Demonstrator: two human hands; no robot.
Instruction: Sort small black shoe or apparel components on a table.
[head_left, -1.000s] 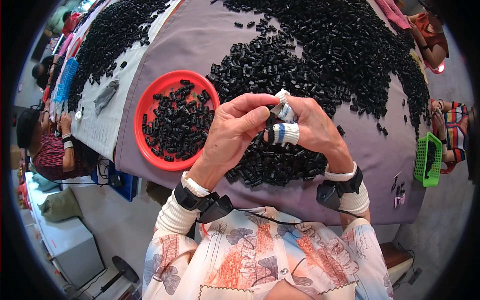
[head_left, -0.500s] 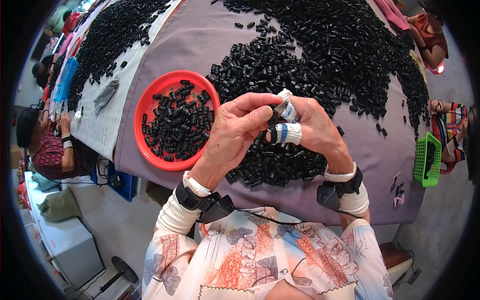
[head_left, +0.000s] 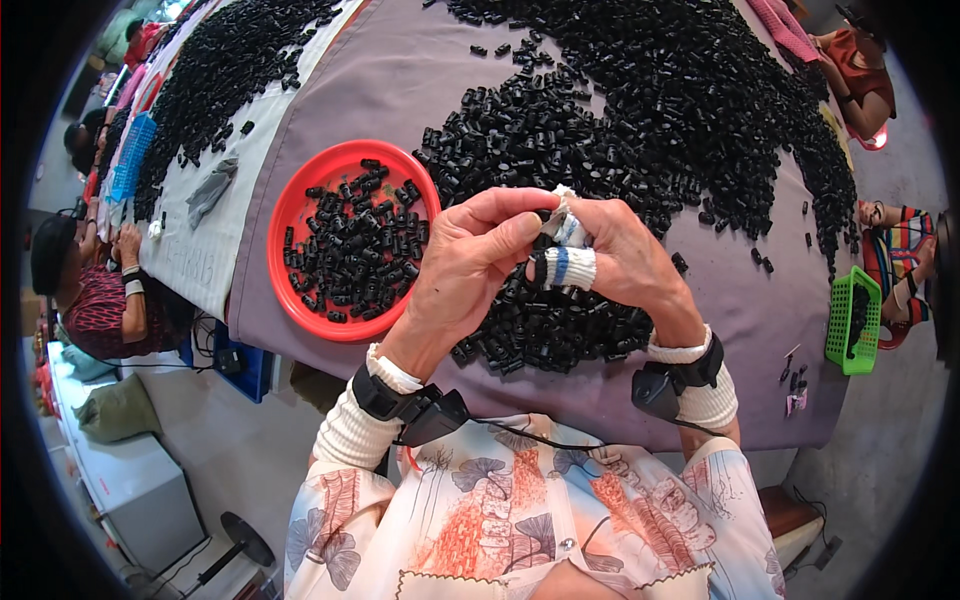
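Observation:
My left hand (head_left: 468, 255) and my right hand (head_left: 628, 252) meet above a heap of small black plastic parts (head_left: 540, 135). Thumb and forefinger of the left are pinched on one small black plastic part (head_left: 544, 214), mostly covered by fingers. The right hand's closed fingers press against it from the other side. White finger wraps (head_left: 568, 268) with blue stripes cover the right thumb and forefinger. To the left of my hands lies a round red tray (head_left: 279, 262) with many such black parts in it.
Grey-mauve cloth (head_left: 340, 85) covers the table. A green basket (head_left: 868, 340) is at its right edge, a grey rag (head_left: 211, 192) and a blue basket (head_left: 133, 155) on the left table. People sit at both sides. Black devices on my wrists are joined by a cable (head_left: 540, 438).
My right hand has turned slightly, its wrapped fingers shifting a little left against the left fingertips. The black part between the hands shows less now. The tray and heaps look the same.

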